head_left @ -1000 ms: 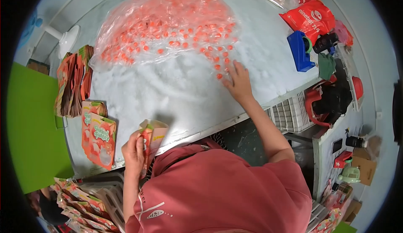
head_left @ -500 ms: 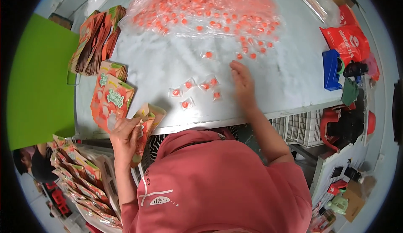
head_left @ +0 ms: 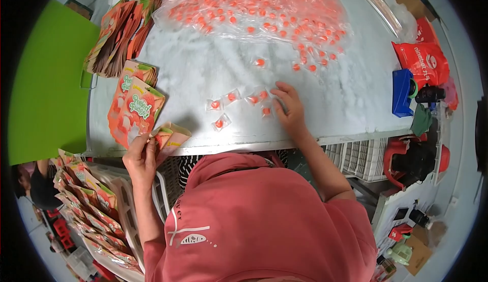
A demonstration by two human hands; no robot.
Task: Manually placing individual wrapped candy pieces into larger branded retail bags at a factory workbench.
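My left hand (head_left: 141, 161) pinches the rim of an orange-and-green candy pouch (head_left: 172, 139) at the table's near edge; the pouch's mouth gapes toward the right. My right hand (head_left: 291, 112) is over the table, thumb and fingers apart, with nothing visible in it. Close to its fingertips lies a wrapped red candy (head_left: 266, 112), one of a small cluster of several in clear wrappers. Another candy of that cluster (head_left: 219, 123) is nearer the pouch. Flat printed pouches (head_left: 138, 106) lie overlapped just beyond my left hand.
A large clear plastic bag of red candies (head_left: 254, 7) spreads over the far side, with loose ones spilling out. A stack of folded pouches (head_left: 119, 35) stands far left. Filled pouches (head_left: 94, 206) fill a crate at lower left. A blue tape dispenser (head_left: 401, 94) sits at the right edge.
My right hand has come left and nearer the candy cluster, its fingers spreading. My left hand has tilted the pouch so its mouth lies lower and more sideways. The whole view has shifted slightly.
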